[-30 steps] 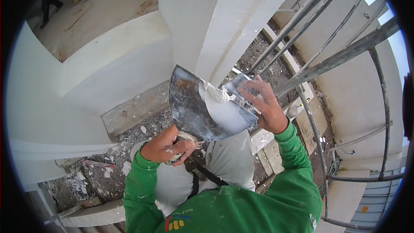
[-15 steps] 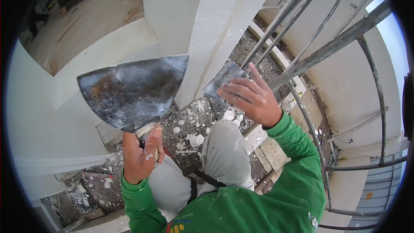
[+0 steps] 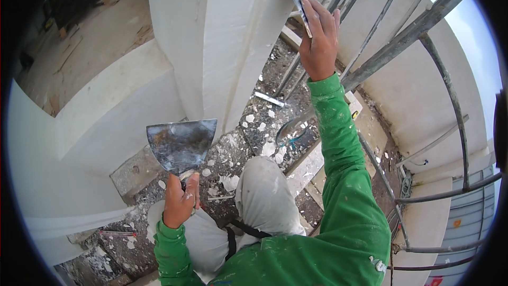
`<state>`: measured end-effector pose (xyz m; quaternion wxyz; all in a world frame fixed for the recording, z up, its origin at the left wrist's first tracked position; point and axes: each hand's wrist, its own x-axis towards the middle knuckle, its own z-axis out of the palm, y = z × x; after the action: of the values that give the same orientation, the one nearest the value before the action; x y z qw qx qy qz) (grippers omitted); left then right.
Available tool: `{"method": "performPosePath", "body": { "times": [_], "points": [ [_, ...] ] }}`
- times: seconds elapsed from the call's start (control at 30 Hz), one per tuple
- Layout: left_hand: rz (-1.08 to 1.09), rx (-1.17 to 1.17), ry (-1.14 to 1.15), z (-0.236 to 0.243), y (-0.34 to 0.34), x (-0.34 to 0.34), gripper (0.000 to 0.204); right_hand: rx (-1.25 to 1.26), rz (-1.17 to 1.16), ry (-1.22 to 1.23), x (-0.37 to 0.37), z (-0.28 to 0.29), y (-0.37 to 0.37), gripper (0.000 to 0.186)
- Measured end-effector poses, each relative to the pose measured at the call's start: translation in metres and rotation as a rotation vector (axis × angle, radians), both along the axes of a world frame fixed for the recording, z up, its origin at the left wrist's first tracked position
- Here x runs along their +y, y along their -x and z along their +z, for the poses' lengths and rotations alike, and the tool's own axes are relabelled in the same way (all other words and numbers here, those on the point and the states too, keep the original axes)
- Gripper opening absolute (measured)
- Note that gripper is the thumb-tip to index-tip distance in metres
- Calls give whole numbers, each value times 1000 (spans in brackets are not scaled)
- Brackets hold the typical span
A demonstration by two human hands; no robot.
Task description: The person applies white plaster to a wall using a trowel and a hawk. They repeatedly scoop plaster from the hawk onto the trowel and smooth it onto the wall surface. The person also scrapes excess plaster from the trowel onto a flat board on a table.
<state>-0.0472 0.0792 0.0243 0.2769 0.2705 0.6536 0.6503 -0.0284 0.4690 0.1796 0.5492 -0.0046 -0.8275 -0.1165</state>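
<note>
A wide putty knife point(image 3: 181, 144) with a smeared, darkened metal blade stands upright in my left hand point(image 3: 180, 200), its handle wrapped by my fingers. My right hand point(image 3: 319, 42) is raised on an outstretched arm and closed on a smaller flat metal scraper blade point(image 3: 299, 3). That blade lies at the right edge of the white pillar point(image 3: 233, 37), its far edge at or close to the surface; whether it touches I cannot tell. White smears mark my fingers and green sleeves.
Metal scaffold tubes point(image 3: 394, 40) cross the right side near my right arm. White flakes and rubble cover the ground point(image 3: 254, 122) by my knees. A low curved white wall point(image 3: 116, 90) runs to the left, and a red level-like tool point(image 3: 117, 233) lies lower left.
My right hand has moved up and away with the small blade to the pillar's edge. My left hand has lowered the putty knife, which now appears smaller and farther from me.
</note>
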Motion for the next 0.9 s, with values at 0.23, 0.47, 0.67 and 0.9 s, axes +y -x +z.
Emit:
{"method": "performPosePath", "body": {
  "times": [0.23, 0.47, 0.67, 0.9],
  "points": [
    [27, -39, 35, -4, 2, 0, 29, 19, -50, 42, 8, -69, 18, 71],
    [82, -58, 20, 2, -7, 5, 23, -69, -38, 176, -3, -186, 16, 67],
    [55, -50, 37, 2, -6, -2, 23, -75, 22, 238, -18, -159, -36, 64],
    [58, -68, -81, -1, -9, 2, 24, 84, -21, 48, -6, -29, -4, 72]
  ]
}}
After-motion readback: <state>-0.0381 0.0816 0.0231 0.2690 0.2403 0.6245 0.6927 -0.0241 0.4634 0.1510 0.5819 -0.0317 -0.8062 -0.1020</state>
